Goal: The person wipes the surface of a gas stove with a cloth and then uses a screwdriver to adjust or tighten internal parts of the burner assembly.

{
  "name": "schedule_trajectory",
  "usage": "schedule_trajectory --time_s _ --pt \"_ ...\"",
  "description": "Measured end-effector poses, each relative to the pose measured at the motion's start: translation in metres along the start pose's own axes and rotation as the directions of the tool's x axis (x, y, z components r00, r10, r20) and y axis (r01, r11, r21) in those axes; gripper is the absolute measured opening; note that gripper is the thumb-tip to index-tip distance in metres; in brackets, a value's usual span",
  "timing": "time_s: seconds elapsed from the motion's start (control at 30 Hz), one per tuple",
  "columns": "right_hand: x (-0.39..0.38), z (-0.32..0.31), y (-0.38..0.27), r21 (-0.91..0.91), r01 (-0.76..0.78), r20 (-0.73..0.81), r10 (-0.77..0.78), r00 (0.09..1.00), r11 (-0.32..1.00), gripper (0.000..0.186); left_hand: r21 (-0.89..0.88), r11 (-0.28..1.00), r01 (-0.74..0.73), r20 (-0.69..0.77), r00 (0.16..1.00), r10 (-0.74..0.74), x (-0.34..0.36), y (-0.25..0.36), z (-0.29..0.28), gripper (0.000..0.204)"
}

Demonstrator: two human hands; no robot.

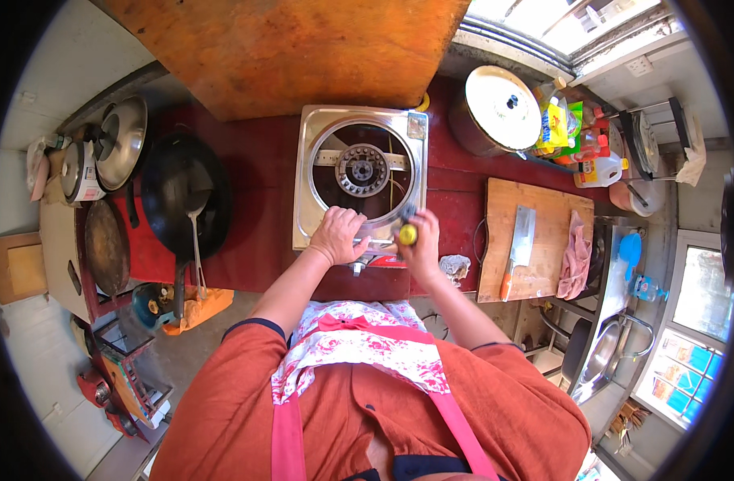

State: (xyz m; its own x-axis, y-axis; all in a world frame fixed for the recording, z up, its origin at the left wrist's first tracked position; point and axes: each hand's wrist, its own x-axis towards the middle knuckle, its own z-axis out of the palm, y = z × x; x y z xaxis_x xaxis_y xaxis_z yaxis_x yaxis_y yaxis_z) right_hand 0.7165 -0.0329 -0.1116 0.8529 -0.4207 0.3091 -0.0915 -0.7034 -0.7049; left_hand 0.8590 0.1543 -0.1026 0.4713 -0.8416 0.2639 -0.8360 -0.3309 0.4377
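A single-burner gas stove [304, 192] with a square metal top and a round opening sits in front of me on the dark red table. Its round burner head [362, 170] is exposed inside the opening, carried on a metal crossbar. My left hand [340, 235] is closed over the stove's front edge, fingers on top and thumb lower at the front. Close to the stove's front right corner, my right hand [421, 244] grips a screwdriver [408, 233] by its yellow and black handle. The screwdriver's tip is hidden, and the hand is slightly blurred.
Left of the stove lies a black wok [168, 192] with a spatula [195, 228]. At right are a cutting board [495, 240] with a cleaver [523, 236] and a pink cloth [574, 260]. Behind stand a lidded pot [473, 120] and bottles. Crumpled foil [455, 268] lies by my right wrist.
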Motion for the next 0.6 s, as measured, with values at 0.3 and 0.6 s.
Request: schedule_trajectory --time_s 0.3,0.6 --pt "0.153 0.033 0.055 -0.030 -0.030 -0.283 0.020 0.959 0.999 0.050 0.003 0.999 -0.037 0.052 0.998 0.037 0.010 0.002 -0.002 0.042" --pt "-0.063 -0.014 0.005 0.138 -0.043 0.029 0.039 0.999 0.990 0.046 0.023 0.999 -0.027 0.028 0.999 0.026 0.004 0.004 0.000 0.042"
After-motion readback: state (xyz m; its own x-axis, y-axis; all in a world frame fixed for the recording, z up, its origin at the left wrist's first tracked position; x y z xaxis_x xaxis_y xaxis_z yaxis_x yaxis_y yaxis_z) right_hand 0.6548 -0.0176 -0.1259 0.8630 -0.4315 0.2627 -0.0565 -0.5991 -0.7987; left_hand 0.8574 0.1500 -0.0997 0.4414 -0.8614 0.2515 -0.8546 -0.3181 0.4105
